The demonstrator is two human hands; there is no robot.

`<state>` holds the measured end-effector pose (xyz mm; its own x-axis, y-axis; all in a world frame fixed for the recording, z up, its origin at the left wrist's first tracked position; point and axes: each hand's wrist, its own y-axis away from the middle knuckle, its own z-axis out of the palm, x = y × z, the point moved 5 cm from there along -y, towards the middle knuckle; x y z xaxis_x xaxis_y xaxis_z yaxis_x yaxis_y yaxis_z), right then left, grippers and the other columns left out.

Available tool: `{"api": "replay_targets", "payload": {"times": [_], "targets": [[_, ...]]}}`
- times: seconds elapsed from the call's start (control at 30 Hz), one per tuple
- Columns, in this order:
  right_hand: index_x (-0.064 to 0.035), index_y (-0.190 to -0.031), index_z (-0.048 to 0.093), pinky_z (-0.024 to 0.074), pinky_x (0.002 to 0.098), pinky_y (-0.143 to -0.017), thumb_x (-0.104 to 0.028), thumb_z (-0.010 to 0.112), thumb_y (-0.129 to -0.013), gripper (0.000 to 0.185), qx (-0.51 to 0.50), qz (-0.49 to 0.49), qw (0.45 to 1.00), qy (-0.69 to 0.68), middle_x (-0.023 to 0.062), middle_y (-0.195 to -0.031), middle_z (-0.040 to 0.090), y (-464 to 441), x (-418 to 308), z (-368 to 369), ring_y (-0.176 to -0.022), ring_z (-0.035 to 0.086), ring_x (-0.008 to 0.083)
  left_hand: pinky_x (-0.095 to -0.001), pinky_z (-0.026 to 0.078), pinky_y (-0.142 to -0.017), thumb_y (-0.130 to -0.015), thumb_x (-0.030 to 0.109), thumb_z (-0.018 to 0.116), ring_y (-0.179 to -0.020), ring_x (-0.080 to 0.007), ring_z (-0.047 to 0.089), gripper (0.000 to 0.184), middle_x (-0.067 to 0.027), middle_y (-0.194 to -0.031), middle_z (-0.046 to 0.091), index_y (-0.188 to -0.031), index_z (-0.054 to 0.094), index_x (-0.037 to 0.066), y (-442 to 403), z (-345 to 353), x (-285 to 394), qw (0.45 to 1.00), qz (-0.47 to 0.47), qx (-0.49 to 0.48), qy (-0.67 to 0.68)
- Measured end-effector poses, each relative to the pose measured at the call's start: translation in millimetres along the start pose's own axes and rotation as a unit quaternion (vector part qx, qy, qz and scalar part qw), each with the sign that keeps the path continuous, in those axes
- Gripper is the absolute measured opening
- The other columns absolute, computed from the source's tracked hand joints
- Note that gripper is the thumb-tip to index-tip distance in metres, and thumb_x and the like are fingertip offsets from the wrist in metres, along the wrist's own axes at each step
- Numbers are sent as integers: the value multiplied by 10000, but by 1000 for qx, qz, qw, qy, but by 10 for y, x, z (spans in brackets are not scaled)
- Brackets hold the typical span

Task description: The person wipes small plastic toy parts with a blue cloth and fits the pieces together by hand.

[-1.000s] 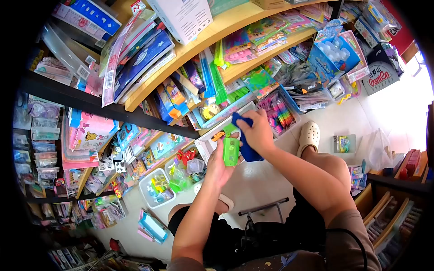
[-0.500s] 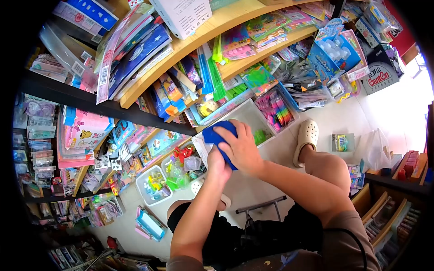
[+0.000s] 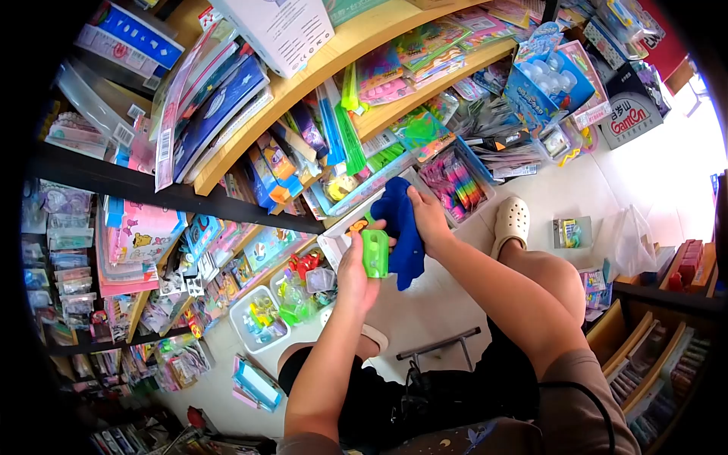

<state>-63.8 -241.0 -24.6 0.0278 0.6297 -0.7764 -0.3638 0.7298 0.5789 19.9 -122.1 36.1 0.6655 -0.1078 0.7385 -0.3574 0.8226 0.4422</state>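
My left hand (image 3: 355, 279) is closed around a small bright green plastic item (image 3: 374, 254) with a hole or window in its face; its exact kind does not show. A bit of orange shows just above the fingertips. To the right, my right hand (image 3: 429, 221) grips a dark blue cloth (image 3: 406, 244) by its upper edge. The cloth hangs loosely beside the green item, and I cannot tell whether it touches it. Behind both hands stands a white plastic bin (image 3: 413, 179), partly hidden by the cloth.
A tray of rainbow-coloured packets (image 3: 459, 182) sits right of the bin. A white tub (image 3: 260, 318) and green bagged toys (image 3: 294, 305) stand on the floor at left. Wooden shelves (image 3: 296, 72) packed with stationery curve overhead. A clear plastic bag (image 3: 629, 244) lies at right.
The blue cloth was bunched between both hands. My right hand has drawn it to the right, where it hangs open, and the green item has come into sight in my left hand.
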Motion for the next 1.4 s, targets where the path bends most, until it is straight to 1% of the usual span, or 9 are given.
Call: {"api": "replay_targets", "payload": {"times": [0.13, 0.37, 0.63, 0.77, 0.9, 1.0, 1.2, 1.27, 1.4], "targets": [[-48, -1217, 484, 458, 306, -829, -353, 429, -942, 415, -165, 86, 969, -160, 76, -1091, 578, 322, 62, 300, -948, 557, 163, -272, 442, -787, -962, 358, 382, -863, -131, 560, 396, -56, -922, 604, -1121, 548, 35, -45, -95, 37, 995, 56, 68, -52], [-75, -1299, 399, 450, 288, -816, -404, 460, -928, 500, -270, 40, 962, 10, 65, -1128, 542, 717, 163, 547, -956, 526, 138, -227, 396, -667, -960, 332, 416, -726, -99, 470, 312, -17, -827, 518, -961, 523, 38, -190, -544, -13, 924, 168, 279, -201], [21, -1048, 570, 486, 293, -664, -262, 617, -851, 348, -232, 13, 966, 116, 76, -836, 623, 714, 123, 437, -723, 582, 139, -234, 399, -631, -939, 244, 493, -673, -69, 441, 216, 10, -741, 511, -821, 487, 64, -198, -526, 178, 924, 260, 191, -207], [46, -955, 599, 489, 290, -561, -132, 714, -742, 300, -124, -20, 989, 77, 105, -768, 631, 616, -8, 257, -626, 592, 146, -293, 413, -768, -953, 270, 437, -821, -174, 509, 249, -79, -909, 542, -1016, 471, 32, -110, -145, 145, 824, 340, 132, -433], [49, -948, 585, 492, 292, -580, -94, 688, -717, 290, -82, -88, 987, 102, 132, -787, 628, 551, -112, 157, -652, 601, 164, -306, 406, -853, -949, 338, 436, -974, -198, 520, 359, -99, -1039, 545, -1147, 424, 39, -152, -101, 2, 906, 188, 49, -377], [40, -961, 566, 496, 299, -604, -94, 665, -723, 290, -64, -100, 988, 96, 140, -802, 624, 527, -126, 111, -682, 606, 177, -300, 412, -885, -930, 403, 448, -1042, -196, 518, 440, -94, -1122, 548, -1186, 444, 45, -140, -91, -88, 997, -8, 70, 14], [-27, -1142, 491, 501, 360, -710, -205, 613, -790, 413, 64, -232, 956, 167, 203, -939, 600, 504, -516, 40, -810, 623, 290, -342, 396, -932, -925, 460, 393, -1107, -208, 504, 505, -112, -1255, 509, -1178, 483, 32, -214, -108, 45, 984, -47, -38, 165], [-54, -1180, 480, 498, 378, -721, -257, 578, -819, 426, 30, -334, 899, 283, 225, -981, 575, 613, -495, 146, -844, 607, 331, -373, 380, -959, -934, 451, 359, -1143, -232, 483, 511, -147, -1295, 475, -1183, 476, 20, -174, -93, 31, 986, -41, 33, 156], [-118, -1265, 446, 489, 433, -713, -301, 559, -818, 496, -114, -382, 799, 450, 174, -1029, 548, 1042, -135, 401, -851, 593, 344, -405, 344, -1004, -927, 464, 359, -1182, -276, 450, 548, -164, -1320, 442, -1213, 449, 5, -292, -257, -118, 984, -13, -89, 156]]}}
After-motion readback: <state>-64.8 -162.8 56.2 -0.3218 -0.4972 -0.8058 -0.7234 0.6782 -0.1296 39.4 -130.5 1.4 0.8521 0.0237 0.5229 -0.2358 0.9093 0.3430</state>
